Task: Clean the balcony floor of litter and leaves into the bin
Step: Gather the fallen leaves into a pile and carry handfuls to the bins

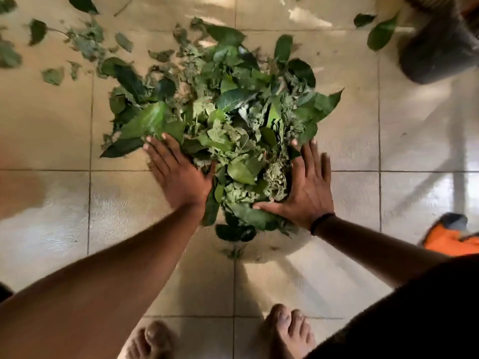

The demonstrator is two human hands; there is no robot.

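Most leaves form one pile [220, 120] on the tiled floor [51, 141], pressed between the flat, straight-fingered left hand [178, 174] and right hand [308, 187], neither gripping; scattered leaves [77, 42] far left and the dark bin [438, 50] far right await attention.

Glossy, smooth beige tiles [414, 141] catch the light; the leaf pile [220, 112] mixes waxy green leaves with dull, crumpled ones.

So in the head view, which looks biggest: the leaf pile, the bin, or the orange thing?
1. Leaf pile, by far the biggest.
2. Bin, cut off by the edge.
3. Orange thing, also cut off, so these two are unsure.
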